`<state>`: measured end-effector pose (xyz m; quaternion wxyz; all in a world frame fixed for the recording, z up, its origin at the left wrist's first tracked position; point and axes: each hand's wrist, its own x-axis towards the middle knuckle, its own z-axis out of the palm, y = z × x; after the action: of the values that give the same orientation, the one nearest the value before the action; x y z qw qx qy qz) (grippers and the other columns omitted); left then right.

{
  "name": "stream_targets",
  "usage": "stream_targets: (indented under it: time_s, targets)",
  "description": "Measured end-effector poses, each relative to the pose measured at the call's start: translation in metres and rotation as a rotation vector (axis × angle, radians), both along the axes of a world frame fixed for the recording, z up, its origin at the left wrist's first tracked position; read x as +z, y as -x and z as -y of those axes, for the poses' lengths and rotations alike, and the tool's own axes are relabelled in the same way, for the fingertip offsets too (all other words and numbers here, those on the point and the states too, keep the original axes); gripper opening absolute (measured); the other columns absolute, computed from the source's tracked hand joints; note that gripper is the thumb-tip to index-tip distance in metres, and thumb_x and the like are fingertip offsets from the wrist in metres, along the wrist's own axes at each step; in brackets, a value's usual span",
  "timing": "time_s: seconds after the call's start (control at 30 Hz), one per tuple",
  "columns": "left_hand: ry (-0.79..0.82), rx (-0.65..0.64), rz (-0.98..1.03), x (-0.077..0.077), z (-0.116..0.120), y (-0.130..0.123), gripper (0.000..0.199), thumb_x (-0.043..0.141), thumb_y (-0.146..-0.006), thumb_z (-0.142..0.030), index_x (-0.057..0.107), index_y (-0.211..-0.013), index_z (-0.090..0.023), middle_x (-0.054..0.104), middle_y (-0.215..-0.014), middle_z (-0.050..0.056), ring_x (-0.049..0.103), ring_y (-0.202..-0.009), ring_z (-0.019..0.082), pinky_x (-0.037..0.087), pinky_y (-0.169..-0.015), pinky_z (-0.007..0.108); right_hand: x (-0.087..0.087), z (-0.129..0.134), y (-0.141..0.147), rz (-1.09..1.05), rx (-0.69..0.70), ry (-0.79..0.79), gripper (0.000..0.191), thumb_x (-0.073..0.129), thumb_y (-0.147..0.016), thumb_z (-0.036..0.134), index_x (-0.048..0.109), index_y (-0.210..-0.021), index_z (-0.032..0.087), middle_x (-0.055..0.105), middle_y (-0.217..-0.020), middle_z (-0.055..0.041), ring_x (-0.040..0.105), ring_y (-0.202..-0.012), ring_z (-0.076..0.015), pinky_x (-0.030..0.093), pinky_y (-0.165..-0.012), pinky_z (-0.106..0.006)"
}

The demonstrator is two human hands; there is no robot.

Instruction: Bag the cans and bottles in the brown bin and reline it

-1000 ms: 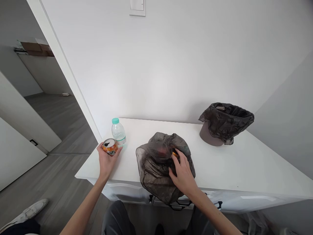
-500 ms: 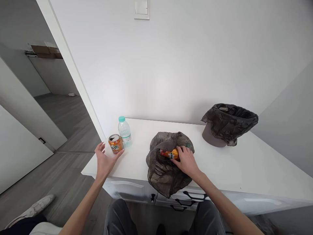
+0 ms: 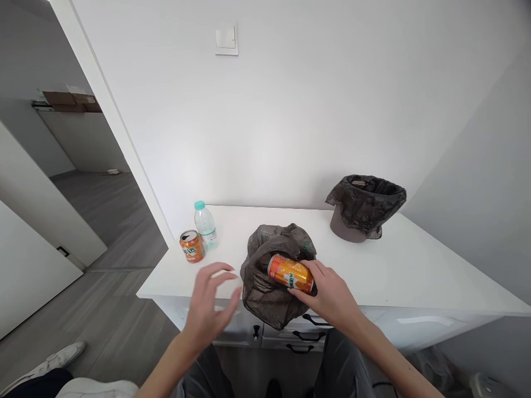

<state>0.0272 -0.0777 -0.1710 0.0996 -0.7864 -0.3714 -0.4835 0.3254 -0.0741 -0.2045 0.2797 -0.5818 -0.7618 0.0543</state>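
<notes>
My right hand point(image 3: 332, 292) grips an orange soda can point(image 3: 290, 273) lying on its side at the mouth of a dark, thin plastic bag point(image 3: 269, 307). The bag sits spread on the white cabinet top, its front hanging over the edge. Just left of the bag, my left hand point(image 3: 212, 298) is in the air with fingers curved apart and nothing in them. A second orange can point(image 3: 192, 246) stands upright at the left end of the top, its tab hole open. Touching or close behind it is a clear plastic bottle point(image 3: 206, 225) with a turquoise cap.
A grey-brown bin point(image 3: 347, 228) lined with a dark bag stands at the back right, against the wall. Black drawer handles point(image 3: 309, 336) stick out from the cabinet front point(image 3: 373, 315). Another person's shoe point(image 3: 58, 358) shows on the floor at lower left.
My left hand has left the standing can and moved right, toward the bag. My right hand has drawn its can up and partly out of the bag. The view has shifted slightly.
</notes>
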Motion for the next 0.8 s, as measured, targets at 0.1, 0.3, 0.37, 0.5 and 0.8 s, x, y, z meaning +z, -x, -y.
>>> stream_targets:
  time_s: [0.1,0.3,0.37,0.5,0.8]
  targets:
    - [0.102,-0.19,-0.28,0.004,0.013,-0.033,0.045,0.07,-0.094,-0.023,0.054,-0.136,-0.023,0.063,-0.137,0.012,0.055,-0.133,0.027,0.049,-0.11,0.043,0.02,0.03,0.004,-0.014,0.097,0.07,0.055,0.069,-0.091,0.051,0.055,-0.137,0.024,0.067,-0.125,-0.01,0.068,-0.103,-0.0294,0.055,-0.086,-0.043]
    - [0.477,-0.356,-0.311,-0.016,0.023,-0.054,0.073,0.074,-0.088,-0.021,0.041,-0.152,-0.028,0.063,-0.142,0.009,0.059,-0.13,0.027,0.046,-0.116,0.049,0.046,0.064,0.017,-0.182,0.27,0.286,0.056,0.065,-0.094,0.057,0.055,-0.14,0.027,0.066,-0.127,-0.0086,0.065,-0.112,-0.0283,0.054,-0.095,-0.044]
    - [0.668,-0.324,-0.088,-0.025,0.025,-0.046,0.065,0.077,-0.085,-0.025,0.05,-0.144,-0.029,0.065,-0.136,0.009,0.064,-0.123,0.028,0.054,-0.107,0.045,0.045,0.061,0.017,-0.284,0.342,0.34,0.053,0.057,-0.1,0.057,0.053,-0.144,0.028,0.065,-0.133,-0.0086,0.064,-0.117,-0.0262,0.054,-0.1,-0.042]
    - [0.925,-0.174,0.409,-0.036,0.026,-0.01,0.065,0.08,-0.081,-0.044,0.054,-0.138,-0.025,0.068,-0.132,0.011,0.068,-0.118,0.03,0.057,-0.101,0.043,0.02,0.036,0.016,-0.337,0.362,0.366,0.048,0.042,-0.108,0.053,0.052,-0.147,0.027,0.066,-0.133,-0.0099,0.066,-0.118,-0.0244,0.055,-0.1,-0.04]
    - [0.812,0.408,0.716,-0.054,0.017,0.09,0.076,0.085,-0.067,-0.061,0.057,-0.126,-0.021,0.07,-0.127,0.012,0.068,-0.117,0.034,0.055,-0.1,0.049,-0.06,-0.034,0.025,-0.139,0.304,0.118,0.045,0.033,-0.11,0.036,0.049,-0.151,0.027,0.052,-0.155,-0.0093,0.049,-0.145,-0.0264,0.046,-0.12,-0.049]
